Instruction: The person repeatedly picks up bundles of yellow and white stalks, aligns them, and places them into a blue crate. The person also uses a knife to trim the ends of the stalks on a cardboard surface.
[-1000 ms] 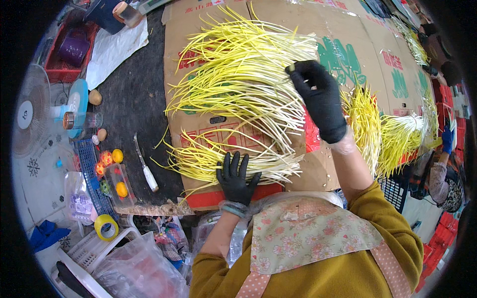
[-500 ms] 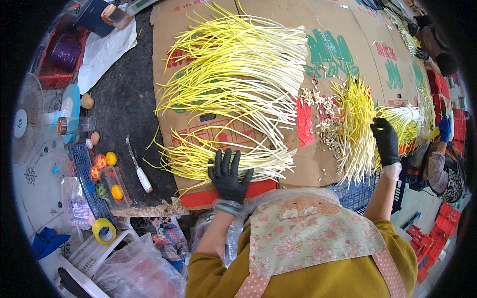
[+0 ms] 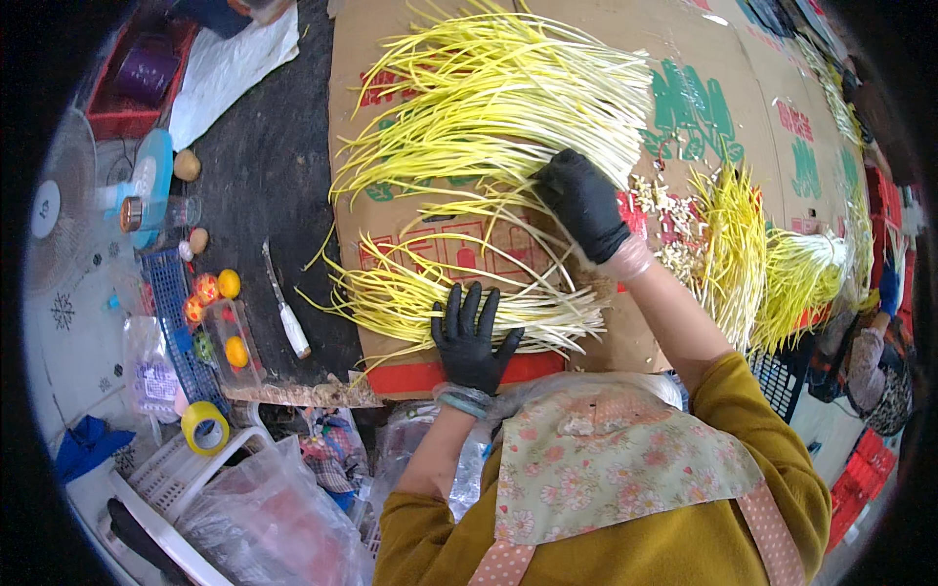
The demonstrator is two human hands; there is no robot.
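Long yellow chives (image 3: 489,107) with pale root ends lie spread in a wide layer on flattened cardboard. My right hand (image 3: 584,203), in a black glove, is closed on stems along the near side of that layer; its fingertips are partly hidden. Nearer to me lies a smaller bunch of yellow chives (image 3: 391,303). My left hand (image 3: 474,337), also black-gloved, rests on this bunch with fingers spread. To the right, a pile of yellow chives (image 3: 728,249) lies lengthwise beside short whitish trimmings (image 3: 679,234). Another bundle (image 3: 806,283) is further right.
On the dark table part lies a white-handled knife (image 3: 288,313). A blue basket (image 3: 176,317), a clear box (image 3: 233,342) with a yellow-orange ball and a tape roll (image 3: 205,428) are at the left edge. A co-worker's blue-gloved hand (image 3: 888,291) shows at far right.
My right hand has moved left from the right-hand pile to the near side of the wide layer and closed on stems there. My left hand stays on the near bunch. The whole view has shifted slightly.
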